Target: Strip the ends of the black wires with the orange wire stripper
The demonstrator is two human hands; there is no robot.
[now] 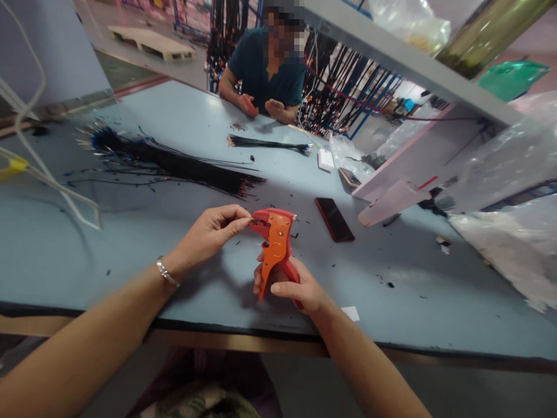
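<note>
My right hand [300, 284] is wrapped round the handles of an orange and red wire stripper [277, 247], holding it upright above the table. Its jaws face left. The fingertips of my left hand [221, 228] are pinched together right at those jaws, on a thin dark wire [255, 219] of which only a short bit shows. Behind my left hand lies a big bundle of black wires [174, 162], with bare or coppery ends at the right and blue ends at the left.
Across the blue-grey table [143, 255] sits a person [265, 75] holding something red. A smaller wire bundle [270, 143], a phone [334, 219], a white box [325, 159] and dark scraps lie about. A shelf post [387, 200] and plastic bags [505, 244] stand at the right.
</note>
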